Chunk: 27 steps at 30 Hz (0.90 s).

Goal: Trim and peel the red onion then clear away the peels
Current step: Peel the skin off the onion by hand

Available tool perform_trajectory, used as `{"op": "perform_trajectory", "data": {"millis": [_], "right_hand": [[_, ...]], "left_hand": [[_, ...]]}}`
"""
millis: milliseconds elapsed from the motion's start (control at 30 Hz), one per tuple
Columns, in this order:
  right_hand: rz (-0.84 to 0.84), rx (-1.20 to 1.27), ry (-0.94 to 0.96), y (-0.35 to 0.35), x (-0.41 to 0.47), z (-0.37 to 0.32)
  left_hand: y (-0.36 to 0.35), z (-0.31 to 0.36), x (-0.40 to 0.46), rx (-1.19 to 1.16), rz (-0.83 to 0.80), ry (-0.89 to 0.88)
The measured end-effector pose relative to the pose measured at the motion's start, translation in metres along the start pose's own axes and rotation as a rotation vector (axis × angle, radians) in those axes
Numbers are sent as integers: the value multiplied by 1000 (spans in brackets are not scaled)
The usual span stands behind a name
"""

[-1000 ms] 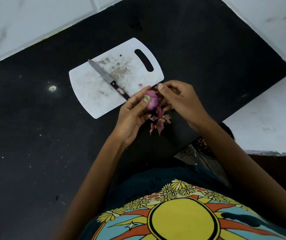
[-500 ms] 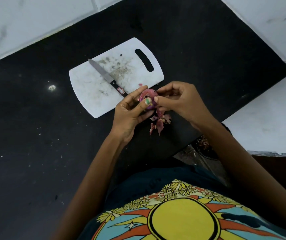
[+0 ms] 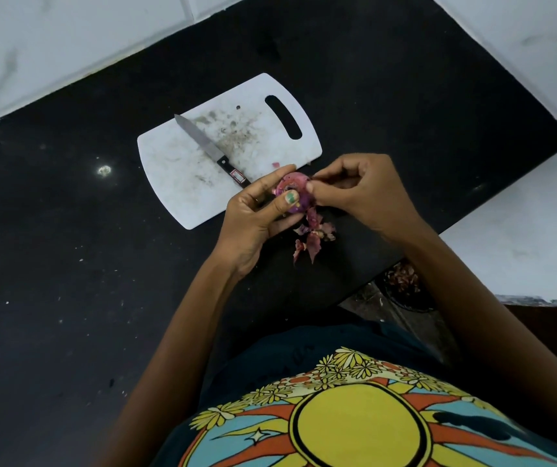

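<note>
A small red onion (image 3: 293, 189) is held above the black counter, just off the near right corner of the cutting board. My left hand (image 3: 256, 217) grips it between thumb and fingers, its cut end turned up. My right hand (image 3: 361, 190) pinches skin at the onion's right side with curled fingers. A heap of loose purple peels (image 3: 314, 235) lies on the counter right below the onion. A tiny red scrap (image 3: 275, 165) sits on the board.
A stained white cutting board (image 3: 182, 170) lies behind my hands, with a black-handled knife (image 3: 209, 150) lying diagonally on it. White tiled walls border the black counter (image 3: 68, 264) at back and right. A dark bin with peels (image 3: 405, 284) stands below the counter edge.
The onion has been turned in my left hand so its cut end faces up. My right hand's fingers have shifted from the top to the onion's right side.
</note>
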State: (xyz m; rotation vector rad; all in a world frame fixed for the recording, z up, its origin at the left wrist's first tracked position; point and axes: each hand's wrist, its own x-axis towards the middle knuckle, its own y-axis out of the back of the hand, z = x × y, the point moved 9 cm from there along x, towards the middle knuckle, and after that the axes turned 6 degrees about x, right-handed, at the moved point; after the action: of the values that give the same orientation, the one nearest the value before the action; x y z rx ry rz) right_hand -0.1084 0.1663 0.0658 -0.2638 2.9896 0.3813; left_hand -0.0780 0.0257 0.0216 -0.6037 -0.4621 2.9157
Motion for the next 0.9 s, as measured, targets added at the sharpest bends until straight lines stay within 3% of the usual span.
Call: {"op": "perform_trajectory", "data": {"millis": [367,567,700,900], "right_hand": [[30,-130,-4,-1,3,3],[33,-57,-13,3,3,10],[-4,-51,116,-5,-5,-3],[34,-342,410,-13,-15,-30]], "left_hand": [[1,0,2,41,-35,4],[0,-4,2,38,-17,9],[3,-5,6,5,30,12],[6,-4,5,81,30,-4]]}}
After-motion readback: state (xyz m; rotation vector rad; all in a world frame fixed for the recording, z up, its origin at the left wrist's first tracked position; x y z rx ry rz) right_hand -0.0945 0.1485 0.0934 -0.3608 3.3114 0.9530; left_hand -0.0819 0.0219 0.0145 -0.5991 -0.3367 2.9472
